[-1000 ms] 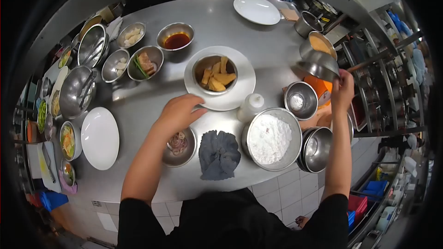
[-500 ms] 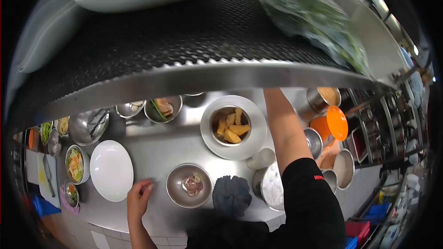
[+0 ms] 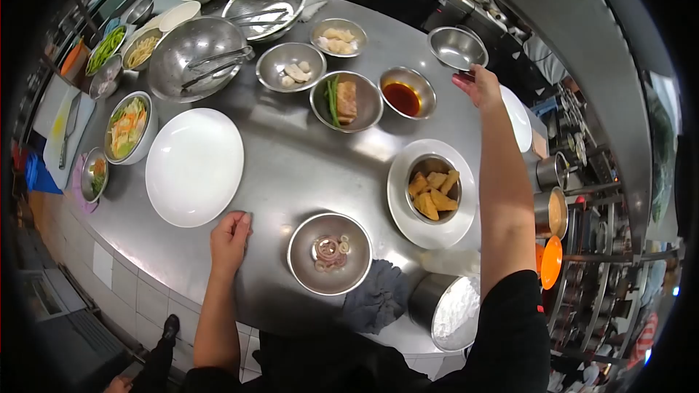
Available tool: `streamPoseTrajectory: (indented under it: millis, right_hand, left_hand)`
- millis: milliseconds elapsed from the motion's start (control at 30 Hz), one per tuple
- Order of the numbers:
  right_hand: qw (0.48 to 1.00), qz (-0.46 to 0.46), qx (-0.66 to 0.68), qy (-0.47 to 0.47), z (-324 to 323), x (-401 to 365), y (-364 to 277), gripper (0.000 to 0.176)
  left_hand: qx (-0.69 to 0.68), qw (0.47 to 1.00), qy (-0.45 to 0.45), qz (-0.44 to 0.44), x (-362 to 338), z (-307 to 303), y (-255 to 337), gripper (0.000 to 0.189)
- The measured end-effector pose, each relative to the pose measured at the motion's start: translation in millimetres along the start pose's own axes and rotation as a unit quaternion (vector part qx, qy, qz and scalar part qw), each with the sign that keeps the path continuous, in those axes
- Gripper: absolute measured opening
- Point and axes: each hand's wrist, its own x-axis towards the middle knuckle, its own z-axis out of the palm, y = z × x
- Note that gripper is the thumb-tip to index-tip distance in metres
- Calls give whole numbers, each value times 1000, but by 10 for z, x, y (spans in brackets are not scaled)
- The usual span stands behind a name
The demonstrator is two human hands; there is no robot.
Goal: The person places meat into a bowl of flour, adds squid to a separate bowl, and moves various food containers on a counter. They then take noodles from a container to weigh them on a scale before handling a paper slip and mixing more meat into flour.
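My left hand (image 3: 230,239) rests on the steel table beside the white oval plate (image 3: 194,167), its fingers curled together with nothing visible in them. With its arm stretched out, my right hand (image 3: 480,89) has its fingers at the near rim of an empty metal bowl (image 3: 457,48) at the far right. Sliced onion rings lie in a metal bowl (image 3: 330,254) right of my left hand. Yellow-brown fried pieces fill a small bowl (image 3: 435,186) on a round white plate (image 3: 399,207). Nearby stands a bowl of dark red sauce (image 3: 403,98).
A grey cloth (image 3: 377,297) and a pot of white powder (image 3: 456,313) lie near the front edge. Farther back are a bowl with meat and green stalks (image 3: 346,102) and large bowls with tongs (image 3: 191,58). Another person's shoe (image 3: 171,326) shows at lower left.
The view has moved out from under the shelf, showing more of the table's far side. My right hand, hidden before, now shows at the metal bowl. My left hand's fingers are more closed.
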Motion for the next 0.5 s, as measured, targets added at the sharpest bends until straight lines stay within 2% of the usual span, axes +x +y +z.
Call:
streamPoseTrajectory:
  millis: [133, 200, 233, 300, 433, 500]
  right_hand:
    - [1000, -4, 15, -4, 821, 39, 10, 24]
    - [1000, -6, 20, -9, 1144, 21, 73, 25]
    - [999, -11, 30, -14, 1285, 38, 62, 25]
    - [999, -13, 31, -32, 1491, 95, 76, 26]
    - [999, 4, 44, -31, 1753, 214, 178, 28]
    - [999, -7, 47, -26, 1852, 270, 204, 25]
  left_hand:
    - [-42, 999, 4, 12, 34, -80, -172, 18]
    - [-20, 996, -4, 81, 18, -84, -192, 15]
    - [-23, 996, -2, 83, 38, -92, -213, 15]
    - [-1, 993, -8, 118, 54, -102, -260, 13]
    - [-24, 994, -48, 90, 32, -173, -219, 12]
    - [-5, 992, -30, 121, 47, -154, -315, 15]
